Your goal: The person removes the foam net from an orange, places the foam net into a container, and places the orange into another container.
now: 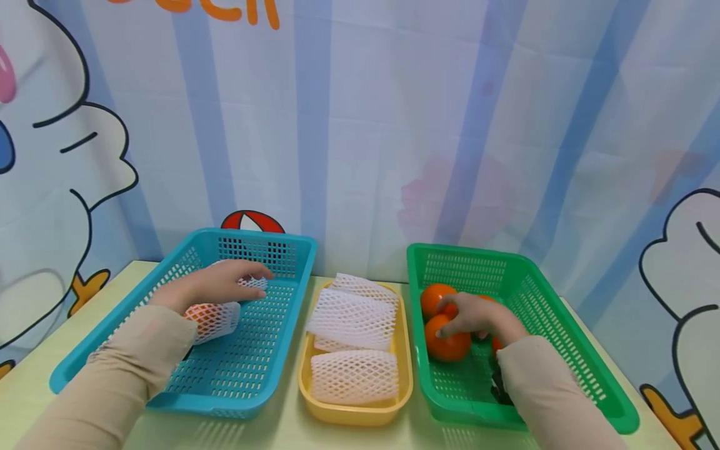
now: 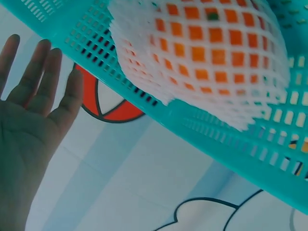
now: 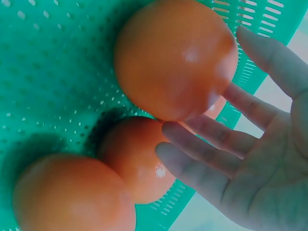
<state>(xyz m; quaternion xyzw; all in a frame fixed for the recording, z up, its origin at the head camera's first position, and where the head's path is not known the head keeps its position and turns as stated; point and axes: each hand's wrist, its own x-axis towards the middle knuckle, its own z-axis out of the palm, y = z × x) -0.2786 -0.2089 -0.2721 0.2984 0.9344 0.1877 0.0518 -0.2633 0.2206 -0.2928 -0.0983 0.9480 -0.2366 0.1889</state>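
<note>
In the head view my left hand (image 1: 225,282) is over the blue basket (image 1: 264,375), above fruit in white foam net (image 1: 210,320). The left wrist view shows that hand (image 2: 41,108) with spread fingers, apart from the netted orange-red fruit (image 2: 216,53). My right hand (image 1: 475,312) reaches into the green basket (image 1: 472,409), its fingers over a round orange-red fruit (image 1: 448,340). In the right wrist view, extended fingers of the hand (image 3: 260,159) meet the side of one fruit (image 3: 173,57); two others (image 3: 137,159) (image 3: 72,197) lie beside it.
Between the baskets stands a yellow tray (image 1: 355,414) holding several white foam nets (image 1: 354,375). A dark object (image 1: 499,384) lies in the green basket near my right sleeve. Behind the pale table (image 1: 275,431) hangs a striped cloth (image 1: 360,125) with cartoon figures.
</note>
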